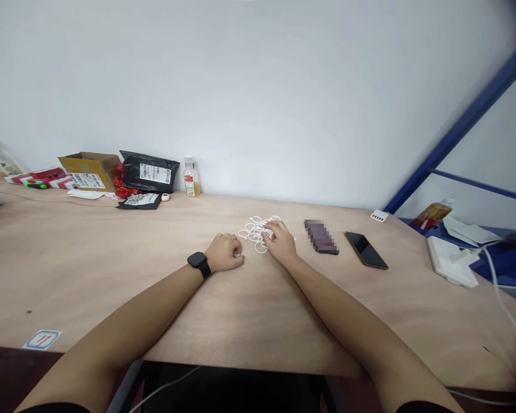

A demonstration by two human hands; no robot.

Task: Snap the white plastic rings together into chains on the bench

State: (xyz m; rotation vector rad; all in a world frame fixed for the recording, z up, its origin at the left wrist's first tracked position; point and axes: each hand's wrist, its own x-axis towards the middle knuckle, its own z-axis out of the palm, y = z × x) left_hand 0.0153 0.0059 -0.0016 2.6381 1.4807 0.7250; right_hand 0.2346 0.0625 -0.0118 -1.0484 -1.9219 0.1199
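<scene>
Centre: L hand (225,251) curled, contents unclear; R hand (281,241) laid half-open on heap of white plastic rings (254,232); black smartphone (366,250) shown at right.

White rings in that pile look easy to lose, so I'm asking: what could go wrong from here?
The white rings lie in a loose, overlapping heap under the right hand; lifting one may drag others along. A stray sweep could also scatter some toward the phone close by.

Matt plywood table (112,269), white plastic rings (254,231)
</scene>
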